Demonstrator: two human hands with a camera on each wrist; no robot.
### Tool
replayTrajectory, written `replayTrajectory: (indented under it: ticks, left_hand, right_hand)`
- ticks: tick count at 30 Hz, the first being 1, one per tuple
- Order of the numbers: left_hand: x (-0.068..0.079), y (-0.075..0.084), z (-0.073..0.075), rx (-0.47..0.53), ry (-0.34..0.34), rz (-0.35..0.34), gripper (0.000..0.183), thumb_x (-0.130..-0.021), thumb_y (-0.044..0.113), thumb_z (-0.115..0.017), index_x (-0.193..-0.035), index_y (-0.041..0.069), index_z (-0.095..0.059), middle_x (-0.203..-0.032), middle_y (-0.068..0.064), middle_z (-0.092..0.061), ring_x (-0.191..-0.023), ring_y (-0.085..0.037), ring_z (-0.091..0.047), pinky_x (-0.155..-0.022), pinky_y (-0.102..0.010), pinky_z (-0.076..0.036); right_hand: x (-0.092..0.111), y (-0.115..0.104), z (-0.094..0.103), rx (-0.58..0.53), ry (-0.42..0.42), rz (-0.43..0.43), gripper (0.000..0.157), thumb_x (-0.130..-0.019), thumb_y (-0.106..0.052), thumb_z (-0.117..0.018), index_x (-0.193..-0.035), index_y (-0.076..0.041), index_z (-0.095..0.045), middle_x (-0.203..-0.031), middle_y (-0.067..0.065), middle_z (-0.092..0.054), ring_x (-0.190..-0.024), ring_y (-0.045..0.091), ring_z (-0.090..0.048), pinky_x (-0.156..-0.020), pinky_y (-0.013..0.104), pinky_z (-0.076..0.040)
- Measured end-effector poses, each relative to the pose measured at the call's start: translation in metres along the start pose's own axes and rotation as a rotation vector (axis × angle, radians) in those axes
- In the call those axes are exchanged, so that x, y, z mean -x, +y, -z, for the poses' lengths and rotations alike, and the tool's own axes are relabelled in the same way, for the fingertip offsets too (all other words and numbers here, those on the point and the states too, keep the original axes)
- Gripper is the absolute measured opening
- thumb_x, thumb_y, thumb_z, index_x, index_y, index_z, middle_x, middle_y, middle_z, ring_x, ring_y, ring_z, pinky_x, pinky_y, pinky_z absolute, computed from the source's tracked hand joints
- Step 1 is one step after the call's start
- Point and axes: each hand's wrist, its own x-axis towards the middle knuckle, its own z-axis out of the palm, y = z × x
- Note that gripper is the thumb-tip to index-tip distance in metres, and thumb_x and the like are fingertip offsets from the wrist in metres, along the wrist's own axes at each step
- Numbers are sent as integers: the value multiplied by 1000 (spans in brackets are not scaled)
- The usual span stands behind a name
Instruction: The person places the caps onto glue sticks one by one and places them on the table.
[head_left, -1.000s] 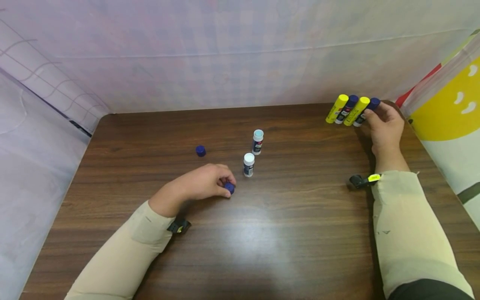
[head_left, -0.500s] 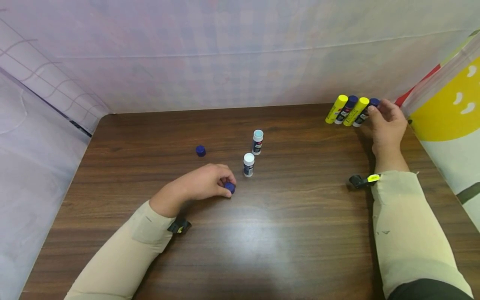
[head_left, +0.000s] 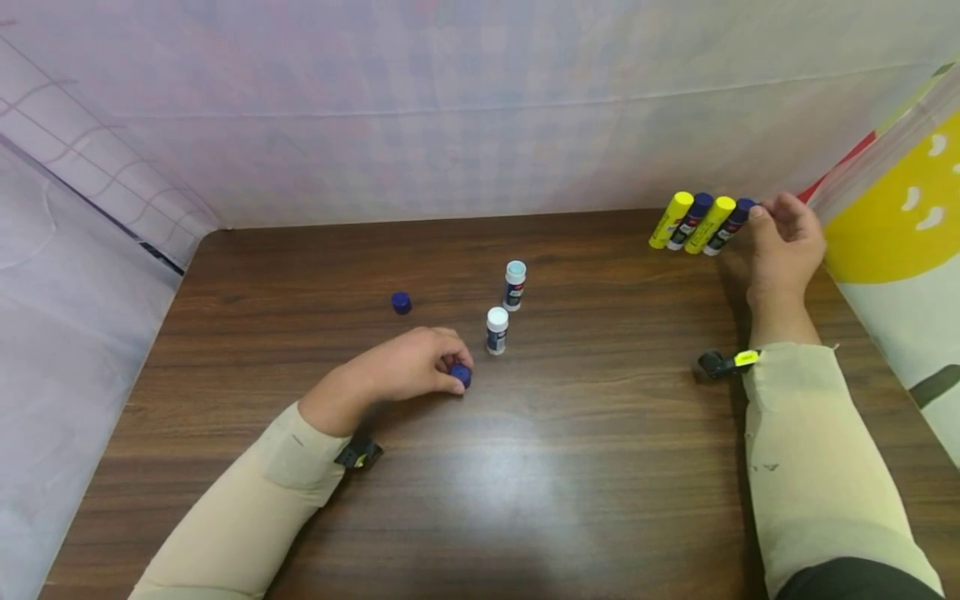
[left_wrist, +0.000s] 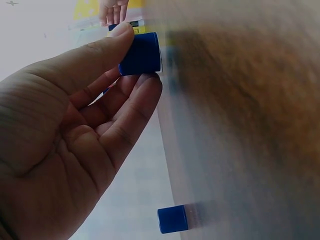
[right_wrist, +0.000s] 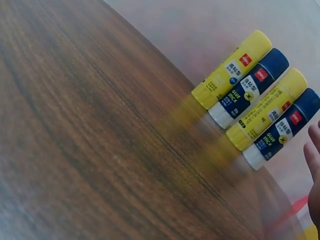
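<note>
Between thumb and fingertips, my left hand (head_left: 408, 363) pinches a blue glue stick cap (left_wrist: 141, 54), held low at the table's middle. Two uncapped glue sticks stand upright just beyond it: a nearer one (head_left: 497, 331) with a white top and a farther one (head_left: 514, 286) showing a pale blue opening. A second blue cap (head_left: 401, 302) sits on the table to their left. At the far right, my right hand (head_left: 783, 250) is beside a row of capped glue sticks, its thumb close to the end navy glue stick (right_wrist: 281, 131) and its fingers loosely bent around nothing.
The row alternates colours, with a yellow glue stick (right_wrist: 232, 70), a navy one (right_wrist: 248, 89) and another yellow one (right_wrist: 266, 110) side by side. The wooden table (head_left: 600, 467) ends at a pale curtain (head_left: 450, 108) behind and a patterned cloth (head_left: 900, 225) on the right.
My right hand has let go of the end navy glue stick and shifted slightly right, away from it. The left hand with the blue cap has barely moved.
</note>
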Motion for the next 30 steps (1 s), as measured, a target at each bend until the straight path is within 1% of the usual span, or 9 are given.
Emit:
replayTrajectory:
  ticks: [3,7,13,15,19,22,30]
  left_hand:
    - [1,1,0,6,4,6,24,-95,21,-79,-116,12,-72,-113,0,-67,-101,-13,-68,-92,-29,-59]
    - [1,0,-1,4,14,-2,24,-95,22,-78,-116,12,-72,-112,1,-67,-101,-12,-68,-92,-29,-59]
    - [1,1,-1,8,26,-11,25,-95,22,-78,-117,11,-72,-112,1,-67,-101,-13,-68,-92,-29,-60]
    - [2,2,-1,8,30,-15,25,-95,22,-78,-118,11,-72,-112,0,-67,-101,-13,-68,-92,-29,-60]
    - [2,2,0,3,39,-27,26,-96,22,-78,-119,10,-72,-113,0,-67,-102,-13,-68,-92,-29,-60]
    - [1,2,0,3,45,-31,27,-96,23,-77,-119,11,-72,-114,0,-67,-102,-13,-68,-92,-29,-60]
    - [2,4,1,3,62,-37,27,-96,24,-77,-119,11,-72,-114,1,-67,-102,-13,-68,-92,-30,-60]
  right_hand:
    - [0,-3,-2,-25,19,24,33,-86,-2,-81,-118,-8,-73,-107,2,-71,-107,13,-63,-98,18,-52]
    - [4,-11,-3,-35,29,12,35,-86,-3,-83,-119,-8,-73,-110,3,-70,-109,14,-62,-100,17,-52]
    - [12,-25,-6,-9,8,-22,39,-88,-9,-83,-125,-10,-70,-117,2,-67,-116,13,-60,-104,16,-51]
    - [13,-28,-7,-19,1,-29,40,-88,-9,-83,-125,-10,-70,-118,2,-67,-116,13,-61,-104,17,-51]
    - [11,-31,-10,-72,-9,-16,41,-86,-7,-85,-124,-8,-70,-116,4,-68,-112,15,-63,-104,21,-53]
    - [14,-35,-14,-97,-9,19,40,-86,-5,-84,-123,-7,-71,-116,6,-68,-110,17,-63,-105,24,-54]
    - [28,-52,-29,-77,-14,112,34,-87,-4,-82,-119,-5,-72,-116,8,-69,-112,19,-63,-106,25,-53]
